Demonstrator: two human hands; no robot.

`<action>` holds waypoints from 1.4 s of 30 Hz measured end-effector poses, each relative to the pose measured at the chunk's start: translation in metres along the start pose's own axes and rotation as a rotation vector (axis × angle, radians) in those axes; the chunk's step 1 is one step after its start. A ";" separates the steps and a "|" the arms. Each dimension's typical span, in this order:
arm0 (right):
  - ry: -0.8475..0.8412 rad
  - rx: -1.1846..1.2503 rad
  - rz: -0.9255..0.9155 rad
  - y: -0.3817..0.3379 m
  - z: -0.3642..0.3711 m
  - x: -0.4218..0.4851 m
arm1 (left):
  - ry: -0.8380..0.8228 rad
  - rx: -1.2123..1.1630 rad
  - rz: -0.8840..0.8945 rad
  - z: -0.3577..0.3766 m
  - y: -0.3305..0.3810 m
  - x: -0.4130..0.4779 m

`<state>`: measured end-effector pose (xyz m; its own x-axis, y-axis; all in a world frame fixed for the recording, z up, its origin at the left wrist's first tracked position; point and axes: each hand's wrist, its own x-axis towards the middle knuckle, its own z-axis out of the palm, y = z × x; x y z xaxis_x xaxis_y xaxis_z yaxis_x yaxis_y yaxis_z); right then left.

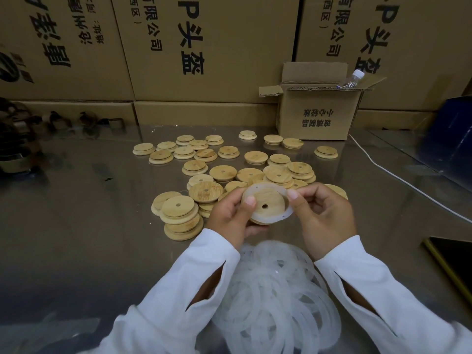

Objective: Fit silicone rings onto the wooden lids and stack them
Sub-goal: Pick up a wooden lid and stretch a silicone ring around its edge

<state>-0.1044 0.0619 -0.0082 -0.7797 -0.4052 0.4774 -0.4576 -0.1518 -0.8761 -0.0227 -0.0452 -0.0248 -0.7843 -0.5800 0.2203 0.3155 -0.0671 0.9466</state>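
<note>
Lid (264, 200): wooden disc with a small centre hole, held above the table (76, 226) in both hands, tilted toward the camera. Ring (288, 216): translucent white silicone, lying round the lid's rim and standing proud at the top and right edge. Left hand (229, 215): clamped on the lid, thumb on its face, fingers curled beneath. Right hand (324, 215): thumb and curled fingers pinching the ring at the lid's upper right edge. Stack (181, 218): several lids piled just left of the left hand. Loose lids (251, 157): many, scattered and partly overlapping beyond the hands, well across the table. Spare rings (275, 297): a heap between the white sleeves (378, 290), near the table's front edge. Small box (316, 113): open cardboard, at the back right, with a bottle (351, 79) leaning in it. Cartons (209, 47): large, printed, lining the back. Cable (383, 167): white, running along the right.
</note>
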 end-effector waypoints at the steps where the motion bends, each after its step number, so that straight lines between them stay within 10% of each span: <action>1: 0.009 -0.007 0.003 0.000 0.000 0.000 | 0.000 0.004 0.001 0.000 0.000 0.000; 20: -0.006 0.060 0.089 0.001 0.006 -0.007 | 0.017 -0.321 -0.127 0.000 0.002 0.003; 42: -0.162 -0.279 -0.044 0.005 -0.006 0.002 | -0.022 0.058 -0.023 -0.007 -0.010 0.005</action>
<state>-0.1107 0.0663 -0.0114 -0.6885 -0.5455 0.4778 -0.6064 0.0717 -0.7919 -0.0257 -0.0531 -0.0348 -0.8027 -0.5610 0.2026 0.2659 -0.0325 0.9635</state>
